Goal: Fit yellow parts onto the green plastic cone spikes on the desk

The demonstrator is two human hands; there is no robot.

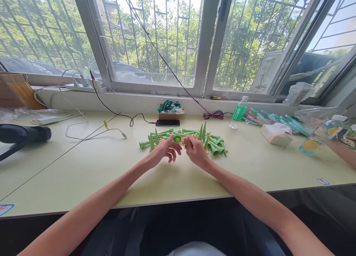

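Taking the pair of hands as the clock's centre, the left hand (169, 150) grasps a green hollow plastic cone (177, 139), its round open end turned towards the viewer; the right hand (196, 151), just beside it at 3 o'clock, is curled, its fingertips hidden, so I cannot tell whether it grips anything. Around and beyond them, from 9 through 12 to 3 o'clock, a pile of green plastic cones (217, 146) lies with small yellow pieces (226, 150) on the pale tabletop (250, 178). At 2 o'clock stands a clear plastic bottle (238, 114) whose green label carries white lettering, too small to read. At 3 o'clock, a clear bottle with orange-slice print (310, 145) shows no legible brand. Blue-and-red stickers sit by the near edge, one (323, 181) at 4 o'clock, another (6, 209) at 8, their marks unreadable.
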